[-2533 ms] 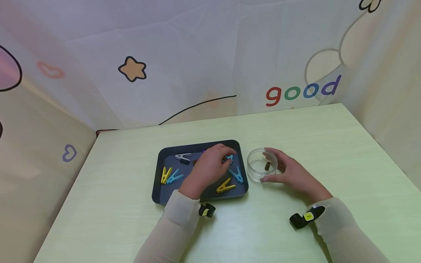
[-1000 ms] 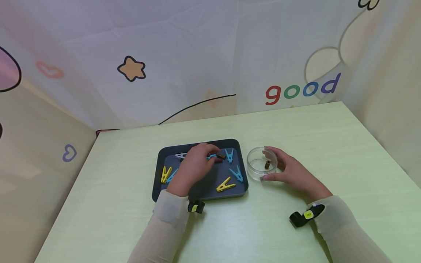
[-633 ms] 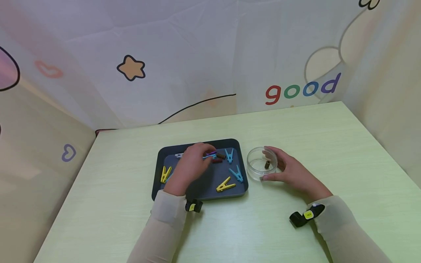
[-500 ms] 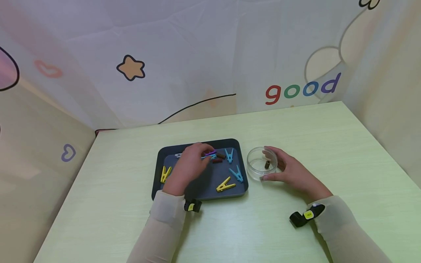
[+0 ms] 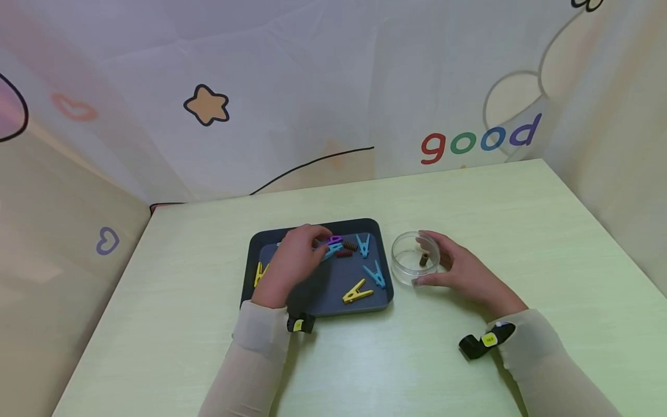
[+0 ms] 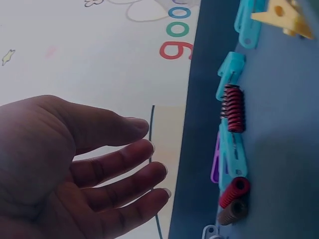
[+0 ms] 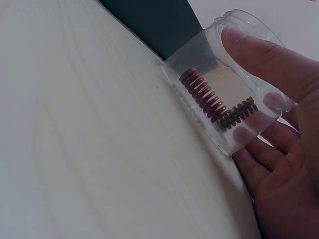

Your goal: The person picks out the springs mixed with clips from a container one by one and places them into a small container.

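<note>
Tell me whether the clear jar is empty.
Not empty: a brown spring shows inside the clear jar in both head and right wrist views.

In the head view, the left hand [image 5: 294, 258] hid part of the dark tray [image 5: 333, 281], covering much of a yellow clip [image 5: 259, 274]; whether its fingertips touched the blue clip [image 5: 334, 250] could not be told. The left wrist view's bottom edge cut off a pale clip [image 6: 211, 232]. Another yellow clip [image 6: 284, 18] blurred there. The right hand [image 7: 281, 172] ran past its wrist view's edge, and lettering on the wristband labels [image 5: 488, 339] was too small to read.
</note>
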Motion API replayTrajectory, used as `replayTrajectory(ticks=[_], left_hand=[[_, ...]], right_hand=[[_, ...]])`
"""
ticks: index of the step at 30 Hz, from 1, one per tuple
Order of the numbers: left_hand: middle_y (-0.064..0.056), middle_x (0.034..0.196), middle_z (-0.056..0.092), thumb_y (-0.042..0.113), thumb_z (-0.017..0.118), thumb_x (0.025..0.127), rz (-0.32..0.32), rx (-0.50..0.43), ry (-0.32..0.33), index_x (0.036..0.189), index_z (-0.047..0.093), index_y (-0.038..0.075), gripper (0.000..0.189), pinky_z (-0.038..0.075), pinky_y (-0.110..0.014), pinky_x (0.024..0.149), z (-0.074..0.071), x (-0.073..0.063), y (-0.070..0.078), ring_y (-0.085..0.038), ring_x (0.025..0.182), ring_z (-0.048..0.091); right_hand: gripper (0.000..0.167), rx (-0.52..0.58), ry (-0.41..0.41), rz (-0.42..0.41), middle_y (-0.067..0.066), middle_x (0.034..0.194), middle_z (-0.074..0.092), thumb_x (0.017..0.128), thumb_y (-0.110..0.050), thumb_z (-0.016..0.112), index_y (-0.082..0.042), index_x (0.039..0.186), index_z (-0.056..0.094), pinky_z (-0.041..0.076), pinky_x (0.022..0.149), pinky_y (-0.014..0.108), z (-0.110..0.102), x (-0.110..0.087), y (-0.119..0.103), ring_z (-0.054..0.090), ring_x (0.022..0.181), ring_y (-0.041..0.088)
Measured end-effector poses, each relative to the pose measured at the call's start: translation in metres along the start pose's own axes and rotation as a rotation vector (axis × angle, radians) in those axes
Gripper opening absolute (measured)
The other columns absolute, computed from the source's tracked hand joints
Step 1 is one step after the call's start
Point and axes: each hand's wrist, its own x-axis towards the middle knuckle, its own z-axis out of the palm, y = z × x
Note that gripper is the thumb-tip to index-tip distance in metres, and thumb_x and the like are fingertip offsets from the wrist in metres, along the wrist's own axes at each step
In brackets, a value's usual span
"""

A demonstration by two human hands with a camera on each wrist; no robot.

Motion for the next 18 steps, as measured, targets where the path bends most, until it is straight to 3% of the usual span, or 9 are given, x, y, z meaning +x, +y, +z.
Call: replayTrajectory(ticks=[8, 15, 18], left_hand=[[-0.009, 0.118, 0.065, 0.014, 0.057, 0.095, -0.013, 0.006, -0.013, 0.123, 0.064, 0.009, 0.029, 0.054, -0.035, 0.082, -0.007, 0.001, 0.000, -0.022, 0.096, 0.062], [-0.011, 0.120, 0.066, 0.014, 0.059, 0.095, -0.047, 0.008, -0.064, 0.125, 0.063, 0.006, 0.031, 0.053, -0.039, 0.089, -0.017, 0.007, 0.002, -0.023, 0.098, 0.062], [-0.011, 0.117, 0.067, 0.015, 0.059, 0.095, -0.073, 0.018, -0.081, 0.126, 0.062, 0.007, 0.032, 0.054, -0.038, 0.086, -0.020, 0.009, 0.003, -0.022, 0.095, 0.063]], right_hand=[[0.097, 0.000, -0.006, 0.008, 0.003, 0.153, 0.039, 0.071, -0.049, 0.081, -0.033, 0.151, 0.028, 0.028, 0.114, 0.054, -0.001, 0.001, 0.002, 0.034, 0.144, 0.030], [0.098, -0.002, -0.005, 0.009, 0.003, 0.154, 0.039, 0.071, -0.049, 0.082, -0.032, 0.151, 0.028, 0.028, 0.114, 0.053, -0.001, 0.001, 0.002, 0.034, 0.144, 0.030], [0.098, -0.007, -0.004, 0.011, 0.004, 0.154, 0.039, 0.072, -0.047, 0.082, -0.031, 0.151, 0.027, 0.029, 0.114, 0.053, -0.001, 0.001, 0.001, 0.034, 0.144, 0.030]])
